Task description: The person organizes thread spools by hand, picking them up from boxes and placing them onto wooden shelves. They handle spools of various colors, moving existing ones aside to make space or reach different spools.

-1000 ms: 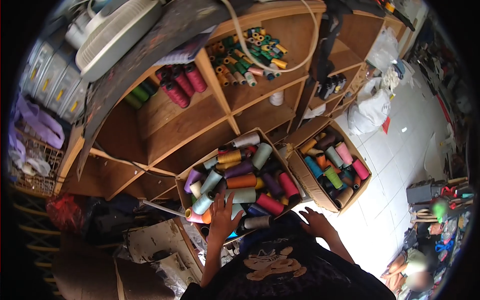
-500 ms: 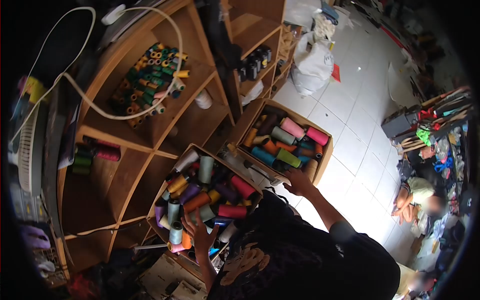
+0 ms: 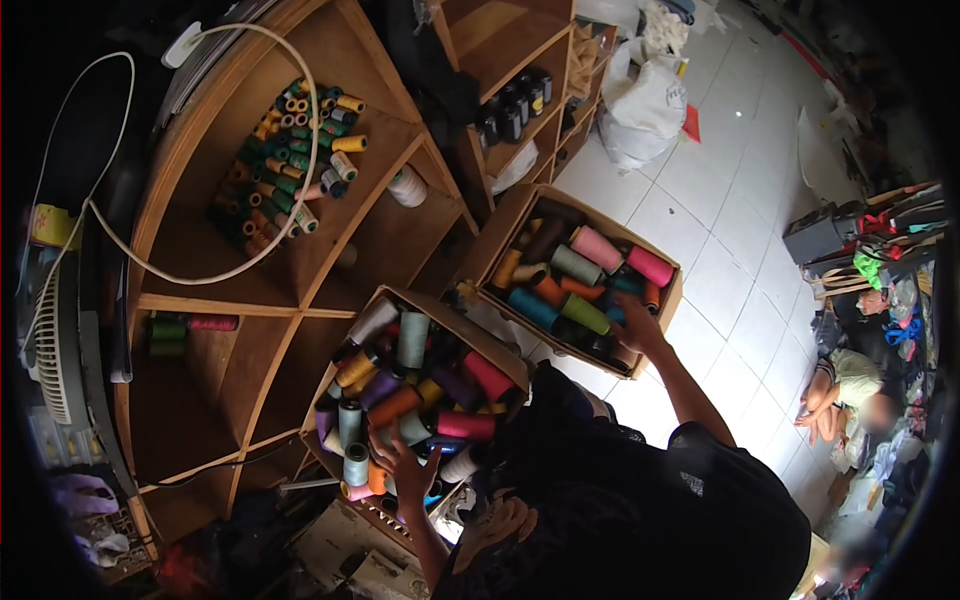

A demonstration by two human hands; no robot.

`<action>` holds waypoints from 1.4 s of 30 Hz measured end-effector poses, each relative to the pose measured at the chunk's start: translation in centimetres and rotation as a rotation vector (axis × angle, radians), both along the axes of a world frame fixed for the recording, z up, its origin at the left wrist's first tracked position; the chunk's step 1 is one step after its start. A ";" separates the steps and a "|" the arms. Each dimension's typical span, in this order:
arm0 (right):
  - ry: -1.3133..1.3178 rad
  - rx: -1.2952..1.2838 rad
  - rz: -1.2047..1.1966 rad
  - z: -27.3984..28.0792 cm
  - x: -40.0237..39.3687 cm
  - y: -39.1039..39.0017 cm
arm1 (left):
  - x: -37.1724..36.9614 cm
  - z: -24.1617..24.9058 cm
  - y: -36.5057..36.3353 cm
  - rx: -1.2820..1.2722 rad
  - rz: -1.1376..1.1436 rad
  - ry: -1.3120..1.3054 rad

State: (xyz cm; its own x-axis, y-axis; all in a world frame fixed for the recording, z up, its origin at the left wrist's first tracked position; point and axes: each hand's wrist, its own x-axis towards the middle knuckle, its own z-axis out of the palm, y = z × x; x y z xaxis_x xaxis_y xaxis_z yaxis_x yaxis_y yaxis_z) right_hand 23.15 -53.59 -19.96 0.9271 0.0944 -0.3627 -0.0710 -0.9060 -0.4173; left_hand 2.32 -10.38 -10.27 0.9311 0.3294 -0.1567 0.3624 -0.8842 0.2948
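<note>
Two open cardboard boxes of large coloured thread spools stand on the floor before a wooden shelf. My left hand [image 3: 405,466] lies with fingers spread on the spools at the near end of the nearer box [image 3: 400,298], by an orange and a grey-green spool. My right hand [image 3: 636,326] reaches into the near right corner of the farther box [image 3: 497,232], beside a green spool [image 3: 585,314] and an orange one. Its fingers are partly hidden among the spools, so a grip cannot be made out. My dark printed shirt [image 3: 620,510] fills the lower frame.
The wooden shelf holds a heap of small spools [image 3: 290,150], black spools [image 3: 515,105], a white spool [image 3: 407,185] and a few at the left [image 3: 185,328]. A white cable [image 3: 200,272] and a fan [image 3: 55,335] hang left. A white sack [image 3: 650,105] and a seated person [image 3: 845,385] are on the tiled floor.
My right hand has moved from the floor by the boxes up into the farther box. My head turned right, shifting the view. My left hand stays on the nearer box's spools.
</note>
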 end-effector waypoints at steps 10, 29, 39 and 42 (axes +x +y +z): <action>-0.221 0.013 0.115 0.5 4.9 3.8 | 0.1 1.4 -2.2 0.053 0.147 0.031; 0.096 -0.370 0.542 -2.5 19.3 12.2 | -5.0 -0.8 -8.8 -0.079 0.315 -0.005; -0.514 0.155 0.470 0.4 10.1 6.1 | -5.5 -4.0 -7.1 -0.081 0.244 0.122; -0.411 0.561 0.122 4.0 7.2 6.8 | -5.3 -4.9 -6.7 -0.044 0.222 0.150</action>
